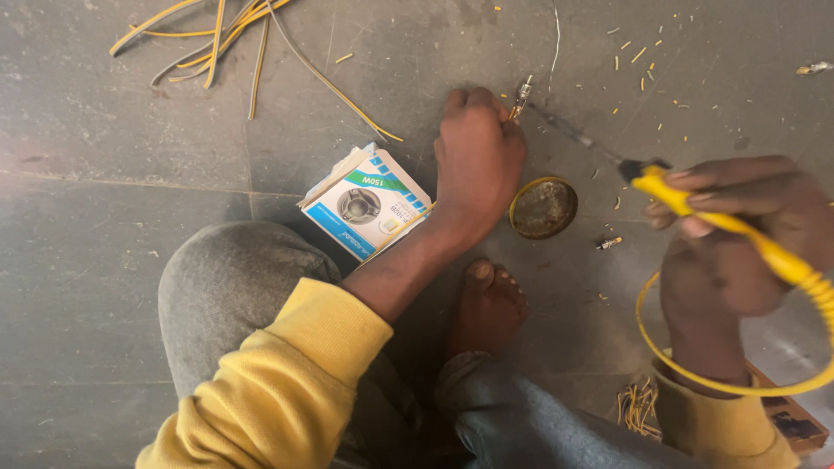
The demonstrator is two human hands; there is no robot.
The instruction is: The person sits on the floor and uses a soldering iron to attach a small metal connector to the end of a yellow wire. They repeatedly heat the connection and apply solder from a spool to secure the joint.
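Left hand (pixel 476 165) has its grip closed on a small metal connector (pixel 522 94), pinned to the grey tiled floor (pixel 104 260). Right hand (pixel 738 230) has its grip closed round a yellow-handled soldering iron (pixel 695 208), tip just short of the connector: joint apparently unfinished. Round flux tin (pixel 543 208) lies open nearby.

A grey tiled floor (pixel 104 287) is seen. On it are laid a small box (pixel 365 207), a round tin (pixel 544 208), yellow wires (pixel 217 39), a plug (pixel 522 95) and scattered yellow offcuts (pixel 638 54).
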